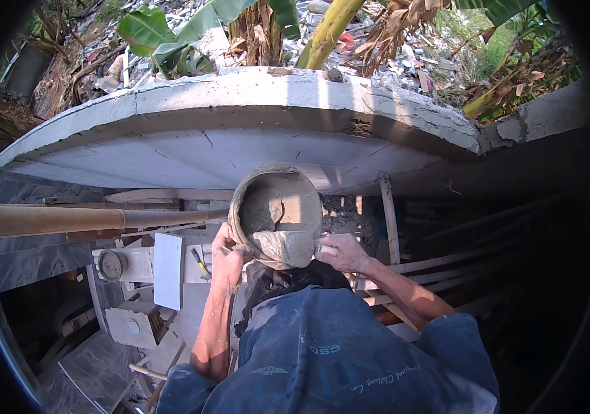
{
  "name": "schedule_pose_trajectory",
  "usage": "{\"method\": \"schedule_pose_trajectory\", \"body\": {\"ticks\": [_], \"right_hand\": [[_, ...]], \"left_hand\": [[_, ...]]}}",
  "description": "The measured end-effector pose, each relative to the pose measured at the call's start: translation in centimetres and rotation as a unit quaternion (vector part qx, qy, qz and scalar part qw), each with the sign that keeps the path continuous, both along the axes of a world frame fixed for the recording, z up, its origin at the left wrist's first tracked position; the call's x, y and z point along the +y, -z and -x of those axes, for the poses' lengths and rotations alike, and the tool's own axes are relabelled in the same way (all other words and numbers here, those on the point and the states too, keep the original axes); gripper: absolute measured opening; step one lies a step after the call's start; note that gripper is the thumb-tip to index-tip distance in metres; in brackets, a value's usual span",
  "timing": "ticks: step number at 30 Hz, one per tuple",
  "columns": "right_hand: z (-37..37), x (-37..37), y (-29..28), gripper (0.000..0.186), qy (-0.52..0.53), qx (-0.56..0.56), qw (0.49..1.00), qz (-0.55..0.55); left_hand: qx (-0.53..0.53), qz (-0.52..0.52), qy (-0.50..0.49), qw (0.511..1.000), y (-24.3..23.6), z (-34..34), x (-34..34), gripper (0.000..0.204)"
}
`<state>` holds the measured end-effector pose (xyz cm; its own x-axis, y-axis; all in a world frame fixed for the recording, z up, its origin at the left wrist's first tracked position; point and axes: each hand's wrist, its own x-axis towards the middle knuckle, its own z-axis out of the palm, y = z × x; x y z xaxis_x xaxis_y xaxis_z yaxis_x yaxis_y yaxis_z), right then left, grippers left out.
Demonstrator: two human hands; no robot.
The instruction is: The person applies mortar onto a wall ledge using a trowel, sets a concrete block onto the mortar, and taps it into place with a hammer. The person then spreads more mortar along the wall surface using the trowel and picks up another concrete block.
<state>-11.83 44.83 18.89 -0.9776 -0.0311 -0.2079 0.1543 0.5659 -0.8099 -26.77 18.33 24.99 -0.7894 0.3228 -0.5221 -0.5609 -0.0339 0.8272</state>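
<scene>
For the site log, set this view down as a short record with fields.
Left hand: gripping the bucket at its left side
Right hand: beside the bucket, apparently holding a mortar-caked flat tool
Bucket contents: grey mortar-like mix
Ahead: pale wall
Person's left: bamboo pole, white board

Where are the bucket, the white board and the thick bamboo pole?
Bucket (313,201), head view: right inner wall.
White board (168,271), head view: middle of its face.
Thick bamboo pole (95,219), head view: about midway along its length.
</scene>
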Motion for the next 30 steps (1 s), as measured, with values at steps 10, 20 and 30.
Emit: {"method": "schedule_pose_trajectory", "body": {"ticks": [10,20,30], "right_hand": [[-1.5,5.8,-5.9,0.029,0.15,0.027,0.983,-0.105],[-4.1,20.1,-16.1,0.033,0.472,0.047,0.846,-0.245],[-5.4,37.5,-14.3,0.022,0.595,-0.08,0.79,-0.127]], "left_hand": [[-0.049,-0.054,-0.058,0.996,-0.3,-0.2,2.3,0.029],[-0.076,-0.047,-0.076,0.993,7.3,-1.0,-2.2,0.034],[-0.081,0.053,-0.135,0.986,8.6,-2.2,-4.3,0.033]]}}
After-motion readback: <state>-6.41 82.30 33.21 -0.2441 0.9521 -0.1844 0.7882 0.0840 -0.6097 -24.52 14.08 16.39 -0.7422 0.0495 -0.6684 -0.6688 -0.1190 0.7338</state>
